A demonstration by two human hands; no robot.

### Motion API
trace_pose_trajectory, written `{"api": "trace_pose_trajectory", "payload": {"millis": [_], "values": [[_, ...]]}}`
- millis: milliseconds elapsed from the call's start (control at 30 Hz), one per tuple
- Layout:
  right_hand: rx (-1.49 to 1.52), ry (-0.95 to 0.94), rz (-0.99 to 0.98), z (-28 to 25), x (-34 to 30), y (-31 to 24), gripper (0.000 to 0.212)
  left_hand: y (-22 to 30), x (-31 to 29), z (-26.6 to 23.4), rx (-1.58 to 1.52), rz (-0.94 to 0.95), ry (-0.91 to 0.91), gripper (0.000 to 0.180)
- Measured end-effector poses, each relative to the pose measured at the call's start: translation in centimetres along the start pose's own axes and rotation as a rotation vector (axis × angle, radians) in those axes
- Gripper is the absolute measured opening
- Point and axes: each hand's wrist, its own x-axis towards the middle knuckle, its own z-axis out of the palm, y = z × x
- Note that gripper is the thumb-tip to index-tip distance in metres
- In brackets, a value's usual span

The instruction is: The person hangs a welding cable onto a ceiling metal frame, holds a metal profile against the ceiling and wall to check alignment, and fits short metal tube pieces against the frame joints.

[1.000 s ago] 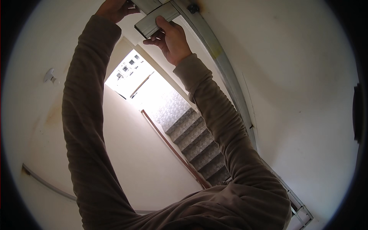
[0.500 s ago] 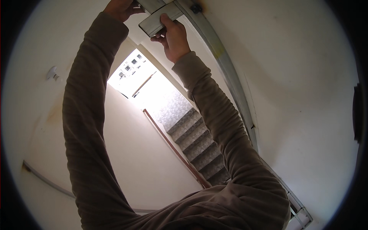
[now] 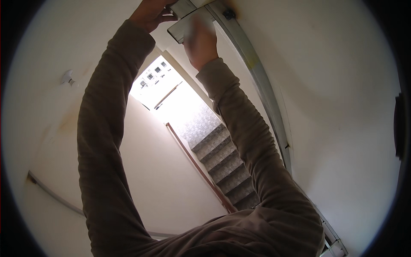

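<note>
Both my arms reach overhead in brown sleeves. My right hand (image 3: 203, 48) is closed on a short grey metal channel piece (image 3: 179, 31), held at a slant against a long grey metal frame rail (image 3: 257, 77); its fingers are partly smeared. Just above it, my left hand (image 3: 147, 15) has its fingers bent around the edge of another grey metal channel (image 3: 183, 7). The top of the picture cuts off part of that hand and channel. A small dark fitting (image 3: 229, 14) sits on the wall beside the rail.
Beyond my arms, grey speckled stairs (image 3: 218, 158) climb alongside a brown handrail (image 3: 197, 165) to a bright opening (image 3: 160, 81). A white lamp holder (image 3: 68, 78) is fixed at the left. Pale walls (image 3: 334, 98) close in on the right.
The view has shifted slightly, so arms, rail and stairs appear a little further right. My right hand stays on the short channel piece, its fingers now blurred.
</note>
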Motion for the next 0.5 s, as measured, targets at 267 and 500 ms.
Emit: {"api": "trace_pose_trajectory", "payload": {"millis": [267,500], "values": [[0.178,0.028,-0.010,-0.5,-0.3,-0.3,0.036,-3.8,3.9,-0.8,-0.026,0.041,-0.021,0.044],[0.149,-0.004,-0.071,-0.5,-0.8,-0.6,0.038,-2.6,1.8,-0.5,-0.075,0.043,-0.032,0.047]]}}
